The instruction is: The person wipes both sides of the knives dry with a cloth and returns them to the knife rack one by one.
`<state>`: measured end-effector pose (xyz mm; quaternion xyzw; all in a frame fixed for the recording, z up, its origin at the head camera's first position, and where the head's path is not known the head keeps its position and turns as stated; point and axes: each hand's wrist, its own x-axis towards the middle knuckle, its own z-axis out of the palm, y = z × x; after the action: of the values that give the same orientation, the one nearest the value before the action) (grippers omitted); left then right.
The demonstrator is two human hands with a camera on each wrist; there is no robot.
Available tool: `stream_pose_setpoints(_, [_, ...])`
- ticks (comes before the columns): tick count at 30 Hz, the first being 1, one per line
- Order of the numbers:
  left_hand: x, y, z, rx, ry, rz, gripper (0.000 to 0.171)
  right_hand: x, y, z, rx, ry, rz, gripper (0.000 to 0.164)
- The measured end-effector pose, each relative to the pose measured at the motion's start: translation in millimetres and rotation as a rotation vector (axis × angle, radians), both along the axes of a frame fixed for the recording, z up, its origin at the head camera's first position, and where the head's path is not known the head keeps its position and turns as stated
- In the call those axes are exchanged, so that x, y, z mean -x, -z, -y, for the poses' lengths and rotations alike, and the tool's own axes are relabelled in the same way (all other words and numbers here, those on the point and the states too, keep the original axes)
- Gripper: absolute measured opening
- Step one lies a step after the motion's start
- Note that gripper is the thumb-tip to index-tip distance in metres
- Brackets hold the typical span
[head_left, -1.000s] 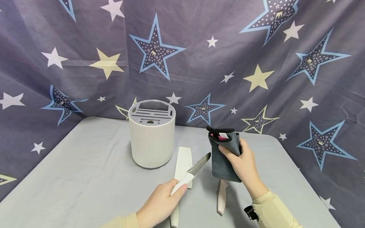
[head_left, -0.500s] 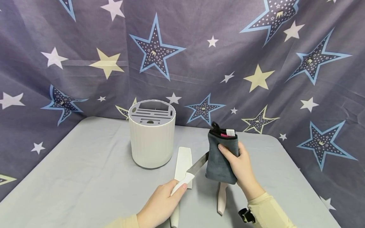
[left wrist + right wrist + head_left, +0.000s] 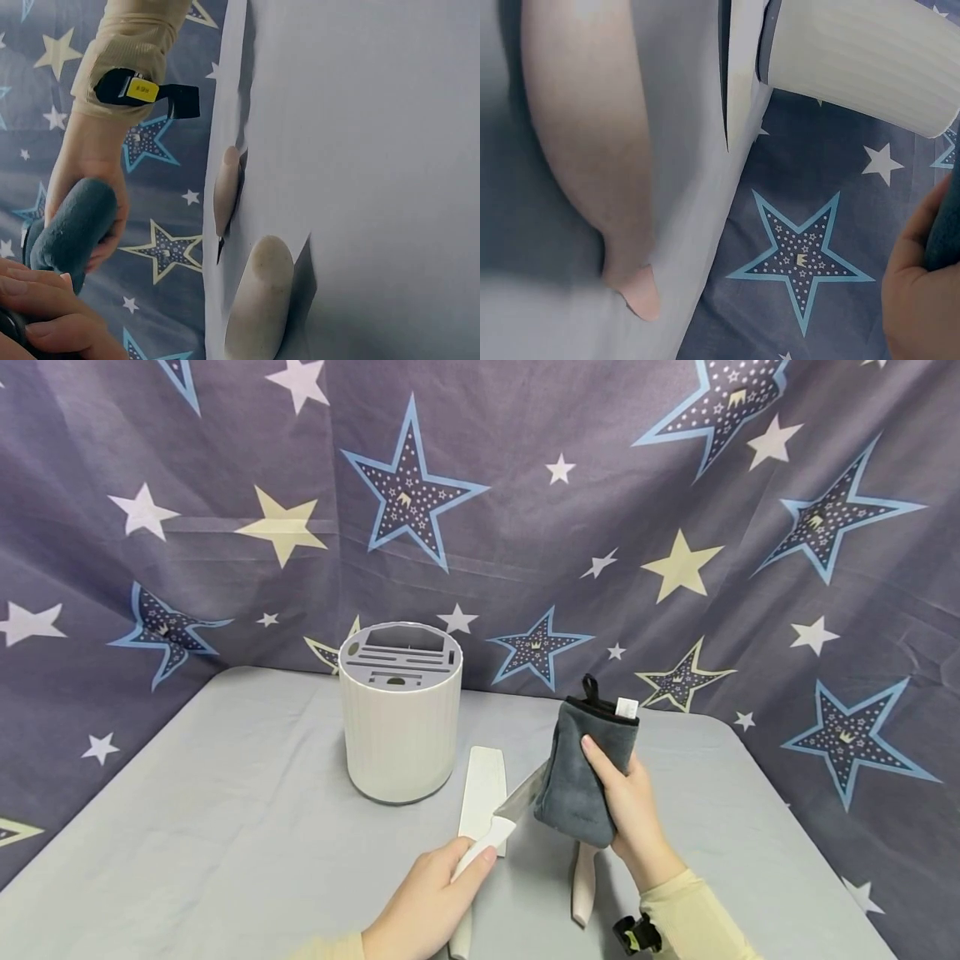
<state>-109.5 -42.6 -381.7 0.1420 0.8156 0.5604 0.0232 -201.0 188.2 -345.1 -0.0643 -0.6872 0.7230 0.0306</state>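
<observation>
Grey cloth [image 3: 581, 789], soft and probably light, sits in the right hand's [image 3: 632, 814] grip above the table [image 3: 225, 827], hiding the tip of the knife [image 3: 521, 797]; the left hand [image 3: 426, 895] grips its white handle [image 3: 486, 841] (the place to hold, I judge, its blade being stiff and likely sharp).

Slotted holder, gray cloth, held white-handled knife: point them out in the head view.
Slotted holder [image 3: 401, 739], head view: front wall.
Gray cloth [image 3: 574, 783], head view: front face.
White-handled knife [image 3: 498, 832], head view: handle.

Head view forward and down, close sideways wrist views, starry backdrop [image 3: 510, 527] shared
</observation>
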Motion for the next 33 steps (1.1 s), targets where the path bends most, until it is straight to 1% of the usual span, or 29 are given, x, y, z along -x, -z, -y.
stream_pose_setpoints(4, [-1.0, 0.6, -1.6, -0.006, -0.008, -0.02, 0.03, 0.7, 2.7, 2.0, 0.028, 0.001, -0.006, 0.046])
stream_pose_setpoints(10, [-1.2, 1.8, -3.7, -0.019, -0.007, -0.024, 0.03, 0.8, 5.3, 4.5, 0.095, 0.002, -0.009, 0.042])
stream_pose_setpoints(17, [-0.9, 3.1, -3.5, -0.008, -0.004, -0.023, 0.031, 0.2, 6.3, 7.2, 0.131, 0.001, 0.024, 0.043])
stream_pose_setpoints(21, [-0.3, 4.6, -3.7, 0.007, -0.026, -0.032, 0.029, -1.0, 6.5, 9.2, 0.15, 0.002, 0.033, 0.044])
stream_pose_setpoints(25, [0.6, 5.6, -3.9, 0.02, -0.046, -0.037, 0.028, -1.6, 6.3, 10.5, 0.166, 0.011, 0.02, 0.042])
stream_pose_setpoints(33, [1.0, 4.4, -4.5, 0.021, -0.039, -0.02, 0.03, -0.4, 3.1, 11.8, 0.206, 0.05, -0.029, 0.038])
